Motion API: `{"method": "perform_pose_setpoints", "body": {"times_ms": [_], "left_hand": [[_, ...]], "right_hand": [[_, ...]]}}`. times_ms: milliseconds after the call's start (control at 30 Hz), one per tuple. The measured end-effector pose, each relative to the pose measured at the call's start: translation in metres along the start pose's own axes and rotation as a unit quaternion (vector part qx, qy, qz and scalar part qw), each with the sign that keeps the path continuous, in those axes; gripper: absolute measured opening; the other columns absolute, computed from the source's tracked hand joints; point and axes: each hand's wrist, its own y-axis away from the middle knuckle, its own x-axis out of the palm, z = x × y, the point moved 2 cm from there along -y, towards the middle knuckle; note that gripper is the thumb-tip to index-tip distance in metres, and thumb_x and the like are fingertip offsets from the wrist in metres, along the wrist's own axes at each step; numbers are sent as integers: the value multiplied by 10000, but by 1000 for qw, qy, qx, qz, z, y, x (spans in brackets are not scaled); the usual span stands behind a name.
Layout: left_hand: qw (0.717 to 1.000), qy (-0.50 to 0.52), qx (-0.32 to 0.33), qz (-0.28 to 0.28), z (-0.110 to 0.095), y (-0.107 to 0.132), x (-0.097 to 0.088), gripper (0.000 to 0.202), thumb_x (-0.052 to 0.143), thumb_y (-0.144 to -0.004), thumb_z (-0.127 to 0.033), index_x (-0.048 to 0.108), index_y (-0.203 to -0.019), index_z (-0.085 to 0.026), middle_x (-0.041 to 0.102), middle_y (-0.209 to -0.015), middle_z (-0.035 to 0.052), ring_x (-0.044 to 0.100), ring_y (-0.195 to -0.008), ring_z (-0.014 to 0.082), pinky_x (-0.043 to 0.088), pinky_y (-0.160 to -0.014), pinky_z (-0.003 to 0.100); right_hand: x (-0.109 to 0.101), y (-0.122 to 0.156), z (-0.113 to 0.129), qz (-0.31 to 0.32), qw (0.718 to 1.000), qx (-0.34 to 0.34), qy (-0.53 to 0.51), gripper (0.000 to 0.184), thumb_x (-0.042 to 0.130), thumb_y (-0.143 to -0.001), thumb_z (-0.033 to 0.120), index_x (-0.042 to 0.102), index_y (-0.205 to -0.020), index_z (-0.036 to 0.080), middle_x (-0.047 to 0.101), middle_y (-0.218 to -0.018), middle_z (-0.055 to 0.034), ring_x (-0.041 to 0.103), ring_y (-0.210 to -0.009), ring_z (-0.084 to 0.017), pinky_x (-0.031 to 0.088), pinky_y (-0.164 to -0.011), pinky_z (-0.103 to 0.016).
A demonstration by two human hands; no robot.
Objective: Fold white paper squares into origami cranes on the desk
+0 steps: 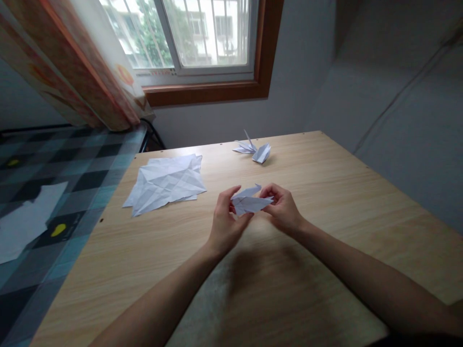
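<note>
A small folded white paper figure [249,203], with a pointed tip rising at its top, is held between both hands above the wooden table. My left hand [228,217] is closed on its left side, thumb below and fingers behind. The fingers of my right hand [282,205] pinch its right end. Farther back, near the table's far edge, rest folded white paper pieces [261,153], one with a thin upright spike. To the left lies a stack of creased white paper sheets [168,182].
The wooden table [361,226] ends at a wall with a window [213,33] above. On the left, a surface with a checked cloth [90,193] adjoins it, bearing torn white paper [27,224]. A patterned curtain [87,62] hangs over that side.
</note>
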Motion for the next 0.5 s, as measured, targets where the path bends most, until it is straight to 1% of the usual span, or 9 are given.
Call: {"method": "perform_pose_setpoints", "body": {"times_ms": [100,133,200,267,333,400,433,500], "left_hand": [[993,-79,86,-12,-8,4,0,666,726,-694,-82,479,-1290,-244,489,-1391,126,568,-1166,240,532,-759,292],[990,-96,106,-15,-10,5,0,651,723,-691,-72,469,-1268,-238,461,-1419,134,555,-1188,246,536,-770,302],[986,-117,121,-3,-14,8,1,576,713,-694,-56,473,-1189,-227,455,-1426,135,580,-1128,227,543,-779,316],[986,-129,106,27,-15,9,2,431,685,-712,-43,506,-1062,-220,517,-1352,105,611,-1005,189,544,-774,315],[988,-125,78,47,-15,8,2,274,670,-737,-58,529,-916,-211,588,-1212,69,616,-942,175,537,-767,304],[994,-91,46,36,-13,4,1,195,694,-750,-112,534,-818,-200,618,-1090,55,617,-944,184,524,-767,295],[998,-54,27,21,-11,2,0,197,717,-745,-146,534,-796,-196,624,-1063,55,620,-948,186,519,-772,292],[998,54,-25,-17,-6,-4,-2,246,760,-718,-199,527,-797,-192,635,-1047,52,632,-926,175,514,-781,286]], "right_hand": [[1,1,-2,-9,1000,3,12,205,763,-622,160,603,-743,201,620,-721,32,565,-662,-133,429,-577,-236],[2,1,-2,-14,1000,4,12,228,780,-618,179,592,-744,203,614,-715,35,559,-657,-134,422,-571,-236],[2,2,-4,-25,1000,6,8,265,802,-623,217,569,-748,208,599,-701,41,542,-634,-128,414,-561,-235],[3,3,-5,-30,1000,3,2,269,793,-643,223,554,-766,214,585,-708,46,530,-622,-123,412,-559,-236],[5,5,-7,-28,1000,-9,-4,247,755,-687,219,553,-831,224,580,-743,45,538,-638,-127,430,-581,-247],[5,8,-6,-36,999,-37,11,245,715,-743,229,555,-928,236,590,-830,26,571,-717,-147,462,-639,-273],[5,9,-5,-56,996,-62,34,257,711,-763,241,552,-965,240,591,-892,10,584,-788,-162,473,-682,-290],[3,13,1,-126,979,-132,92,276,732,-771,273,540,-967,244,562,-979,-13,569,-905,-185,467,-748,-314]]}}
